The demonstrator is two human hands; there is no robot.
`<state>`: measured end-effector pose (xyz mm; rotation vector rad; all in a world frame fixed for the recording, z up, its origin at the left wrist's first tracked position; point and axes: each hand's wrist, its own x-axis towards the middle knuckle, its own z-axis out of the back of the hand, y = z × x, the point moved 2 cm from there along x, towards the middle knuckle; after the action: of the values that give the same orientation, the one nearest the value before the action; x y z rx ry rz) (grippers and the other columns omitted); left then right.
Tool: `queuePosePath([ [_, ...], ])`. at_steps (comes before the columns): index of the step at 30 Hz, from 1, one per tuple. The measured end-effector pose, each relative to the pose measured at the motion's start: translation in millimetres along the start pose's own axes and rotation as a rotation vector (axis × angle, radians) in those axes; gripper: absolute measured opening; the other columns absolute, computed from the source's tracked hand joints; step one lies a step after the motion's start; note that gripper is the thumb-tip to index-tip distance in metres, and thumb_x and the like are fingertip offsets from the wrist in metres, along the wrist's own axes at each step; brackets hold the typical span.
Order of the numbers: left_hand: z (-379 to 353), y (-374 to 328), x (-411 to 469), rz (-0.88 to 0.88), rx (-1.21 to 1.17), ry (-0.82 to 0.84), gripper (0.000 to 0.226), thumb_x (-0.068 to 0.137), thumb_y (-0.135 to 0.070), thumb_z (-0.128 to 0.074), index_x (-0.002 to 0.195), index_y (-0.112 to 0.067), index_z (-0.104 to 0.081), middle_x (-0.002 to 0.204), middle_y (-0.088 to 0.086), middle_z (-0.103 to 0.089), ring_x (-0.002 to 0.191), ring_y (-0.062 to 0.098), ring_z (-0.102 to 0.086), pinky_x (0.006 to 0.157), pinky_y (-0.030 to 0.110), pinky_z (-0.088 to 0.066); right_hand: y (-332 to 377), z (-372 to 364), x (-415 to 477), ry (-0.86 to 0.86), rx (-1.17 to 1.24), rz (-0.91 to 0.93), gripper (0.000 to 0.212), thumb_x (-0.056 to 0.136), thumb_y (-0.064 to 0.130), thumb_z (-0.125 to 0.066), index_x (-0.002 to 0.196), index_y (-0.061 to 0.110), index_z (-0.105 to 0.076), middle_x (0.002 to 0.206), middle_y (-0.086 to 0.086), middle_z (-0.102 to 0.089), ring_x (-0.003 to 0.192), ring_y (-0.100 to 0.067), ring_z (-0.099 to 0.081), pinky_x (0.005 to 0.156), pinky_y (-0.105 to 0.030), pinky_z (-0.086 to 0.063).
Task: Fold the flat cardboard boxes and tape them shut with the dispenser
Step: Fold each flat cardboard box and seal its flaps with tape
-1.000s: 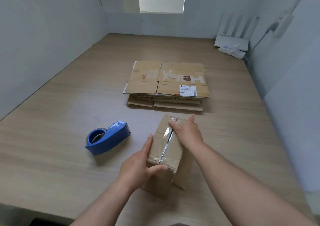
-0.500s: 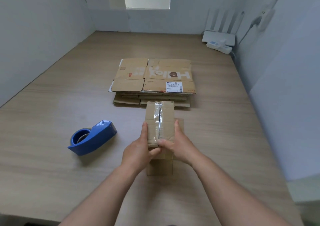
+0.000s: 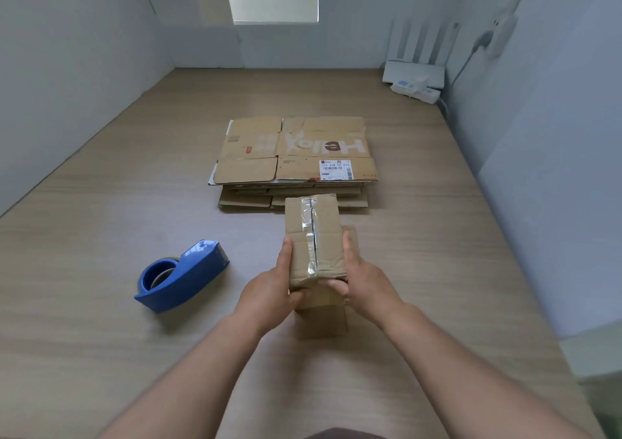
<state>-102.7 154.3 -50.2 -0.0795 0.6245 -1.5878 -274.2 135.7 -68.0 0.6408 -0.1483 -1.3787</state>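
A small folded cardboard box [image 3: 314,233] with clear tape along its top seam stands upright on the table [image 3: 101,304]. My left hand [image 3: 269,287] holds its left side, thumb curled onto the near face. My right hand [image 3: 361,284] holds its right side, fingers straight along the edge and thumb on the near face. A stack of flat cardboard boxes [image 3: 296,159], the top one printed "Hello" with a white label, lies just behind. The blue tape dispenser [image 3: 181,277] rests on the table to the left of my hands.
White walls enclose the table on the left, back and right. A white router with a power strip [image 3: 415,80] sits in the far right corner, its cable running up the right wall.
The box was turned from a tilted position to square with me. My right hand slid from the far end of the taped seam down to the box's near right side.
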Motion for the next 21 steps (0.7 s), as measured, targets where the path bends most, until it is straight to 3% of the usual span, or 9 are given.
queuePosePath([
  [5, 4, 3, 3, -0.027, 0.064, 0.006, 0.095, 0.093, -0.042, -0.055, 0.15, -0.027, 0.019, 0.131, 0.005, -0.057, 0.108, 0.023, -0.059, 0.09, 0.035, -0.049, 3, 3, -2, 0.012, -0.079, -0.025, 0.106, 0.086, 0.044, -0.064, 0.15, 0.019, 0.018, 0.144, -0.013, -0.046, 0.119, -0.032, -0.053, 0.097, -0.036, -0.042],
  [7, 3, 3, 6, -0.037, 0.133, 0.006, 0.095, 0.093, -0.044, -0.053, 0.15, -0.024, 0.02, 0.127, 0.005, -0.059, 0.106, 0.024, -0.06, 0.086, 0.035, -0.05, 9, 6, -3, 0.026, 0.029, -0.096, 0.117, 0.075, 0.058, -0.068, 0.151, 0.021, 0.012, 0.146, -0.006, -0.044, 0.125, -0.026, -0.05, 0.101, -0.035, -0.041],
  [9, 2, 4, 7, -0.055, 0.158, -0.009, 0.095, 0.093, -0.043, -0.052, 0.149, -0.025, 0.022, 0.124, 0.004, -0.061, 0.101, 0.024, -0.062, 0.081, 0.035, -0.051, 20, 13, 0, -0.019, 0.193, -0.185, 0.122, 0.059, 0.078, -0.06, 0.152, 0.023, -0.004, 0.146, 0.002, -0.045, 0.127, -0.021, -0.049, 0.102, -0.037, -0.042],
  [11, 0, 6, 6, -0.111, 0.152, -0.045, 0.094, 0.094, -0.04, -0.052, 0.148, -0.031, 0.024, 0.123, 0.002, -0.062, 0.099, 0.023, -0.063, 0.079, 0.036, -0.052, 30, 19, 8, -0.08, 0.231, -0.229, 0.108, 0.058, 0.079, -0.057, 0.145, 0.025, -0.022, 0.141, 0.007, -0.048, 0.123, -0.019, -0.051, 0.099, -0.038, -0.044],
  [13, -2, 9, 6, -0.156, 0.156, -0.051, 0.09, 0.094, -0.04, -0.051, 0.148, -0.035, 0.021, 0.126, 0.0, -0.061, 0.102, 0.023, -0.063, 0.08, 0.036, -0.052, 38, 25, 16, -0.089, 0.184, -0.263, 0.086, 0.064, 0.067, -0.067, 0.131, 0.023, -0.036, 0.129, 0.005, -0.055, 0.112, -0.021, -0.056, 0.092, -0.038, -0.047],
  [16, -3, 18, 10, -0.173, 0.145, 0.005, 0.09, 0.094, -0.044, -0.05, 0.149, -0.034, 0.021, 0.133, 0.001, -0.057, 0.108, 0.023, -0.06, 0.084, 0.036, -0.051, 39, 27, 23, -0.074, 0.172, -0.311, 0.069, 0.067, 0.056, -0.073, 0.117, 0.019, -0.043, 0.115, 0.0, -0.061, 0.103, -0.022, -0.06, 0.089, -0.04, -0.05],
  [17, -2, 19, 10, -0.187, 0.116, 0.026, 0.092, 0.093, -0.044, -0.051, 0.149, -0.033, 0.021, 0.14, 0.001, -0.051, 0.115, 0.022, -0.057, 0.087, 0.035, -0.05, 37, 26, 23, -0.075, 0.195, -0.329, 0.067, 0.069, 0.054, -0.073, 0.117, 0.018, -0.044, 0.114, -0.001, -0.062, 0.103, -0.022, -0.06, 0.089, -0.04, -0.05],
  [19, 3, 19, 10, -0.238, 0.033, 0.055, 0.095, 0.09, -0.047, -0.053, 0.15, -0.032, 0.019, 0.16, 0.001, -0.018, 0.136, 0.019, -0.036, 0.102, 0.034, -0.041, 34, 23, 20, -0.082, 0.263, -0.35, 0.064, 0.07, 0.049, -0.074, 0.118, 0.019, -0.044, 0.112, 0.0, -0.062, 0.102, -0.021, -0.06, 0.089, -0.039, -0.05],
  [21, 10, 17, 16, -0.28, -0.022, 0.072, 0.098, 0.087, -0.054, -0.054, 0.148, -0.036, 0.022, 0.161, 0.0, 0.013, 0.147, 0.019, -0.012, 0.112, 0.033, -0.027, 34, 22, 16, -0.073, 0.327, -0.353, 0.061, 0.072, 0.047, -0.072, 0.119, 0.02, -0.044, 0.11, 0.002, -0.061, 0.1, -0.019, -0.06, 0.088, -0.036, -0.049],
])
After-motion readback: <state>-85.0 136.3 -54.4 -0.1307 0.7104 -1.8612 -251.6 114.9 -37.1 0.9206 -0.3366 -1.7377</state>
